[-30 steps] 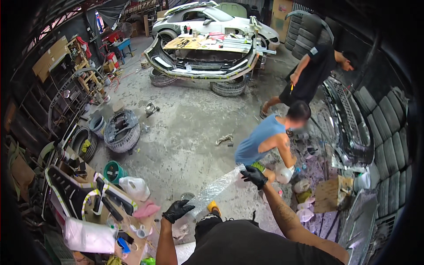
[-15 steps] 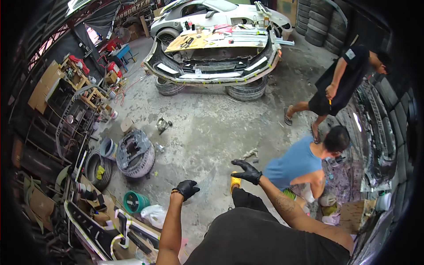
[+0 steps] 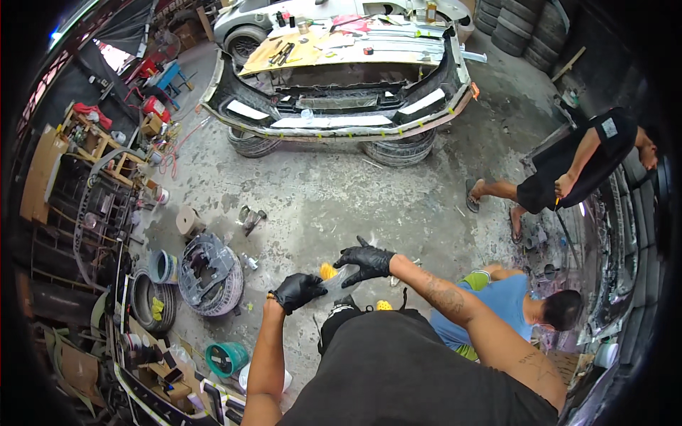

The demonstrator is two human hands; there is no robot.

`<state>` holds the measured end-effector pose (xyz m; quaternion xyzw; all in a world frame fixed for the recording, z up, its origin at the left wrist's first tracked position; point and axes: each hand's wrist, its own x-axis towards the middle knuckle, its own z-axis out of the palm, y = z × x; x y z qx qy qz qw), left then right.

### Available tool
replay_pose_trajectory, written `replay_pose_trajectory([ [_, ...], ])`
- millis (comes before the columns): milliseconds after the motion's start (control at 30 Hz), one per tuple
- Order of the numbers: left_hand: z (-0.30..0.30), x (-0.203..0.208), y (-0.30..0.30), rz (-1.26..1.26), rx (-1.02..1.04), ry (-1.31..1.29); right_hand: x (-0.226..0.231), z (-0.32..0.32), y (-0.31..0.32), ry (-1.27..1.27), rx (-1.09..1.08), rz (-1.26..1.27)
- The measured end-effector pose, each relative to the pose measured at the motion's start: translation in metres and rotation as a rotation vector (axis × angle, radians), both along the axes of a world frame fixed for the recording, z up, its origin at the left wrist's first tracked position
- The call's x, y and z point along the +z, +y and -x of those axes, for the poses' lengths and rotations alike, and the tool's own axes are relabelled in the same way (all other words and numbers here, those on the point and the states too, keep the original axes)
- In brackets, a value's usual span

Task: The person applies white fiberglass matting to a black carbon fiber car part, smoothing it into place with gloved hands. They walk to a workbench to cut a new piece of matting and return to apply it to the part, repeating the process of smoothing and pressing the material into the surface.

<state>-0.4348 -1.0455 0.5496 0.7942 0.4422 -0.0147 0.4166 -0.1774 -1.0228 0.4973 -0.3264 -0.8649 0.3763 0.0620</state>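
My left hand [image 3: 298,292], in a black glove, is closed with the near edge of a thin piece of clear plastic [image 3: 339,281] at its fingertips. The plastic spans the gap toward my right hand [image 3: 366,261], which is also black-gloved. The fingers of my right hand are stretched out and apart, beside the far end of the plastic; whether they touch it I cannot tell. Behind the plastic and below my hands, the yellow clogs [image 3: 384,305] on my feet show in part.
Ahead, a car bumper [image 3: 334,128] edged with tape rests on tyres [image 3: 399,148]. At left are a tyre with a grey part [image 3: 211,273], a bucket [image 3: 163,266] and a teal bucket [image 3: 226,359]. Close on my right, a person in blue [image 3: 483,305] crouches; another person [image 3: 579,167] stands beyond.
My hands have come closer together, with clear plastic now visible between them. My foot has moved. The standing person has shifted right, and the crouching person appears lower and further right.
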Motion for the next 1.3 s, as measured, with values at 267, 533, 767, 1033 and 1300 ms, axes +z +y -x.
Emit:
replay_pose_trajectory([
  [267, 0.010, -0.040, 0.257, -0.068, -0.234, -0.162, -0.028, -0.017, 0.181, 0.128, -0.378, -0.033],
  [533, -0.054, -0.048, 0.462, 0.368, -0.347, -0.138, 0.003, -0.067, 0.331, 0.146, -0.574, 0.300],
  [767, -0.140, -0.061, 0.600, 0.427, -0.356, -0.091, -0.043, -0.160, 0.447, 0.456, -0.722, 0.449],
  [1033, -0.217, -0.088, 0.739, 0.574, -0.357, -0.092, -0.045, -0.267, 0.592, 0.376, -0.723, 0.595],
  [1300, -0.259, -0.117, 0.840, 0.900, -0.070, -0.463, -0.055, -0.329, 0.684, 0.390, -0.827, 0.697],
])
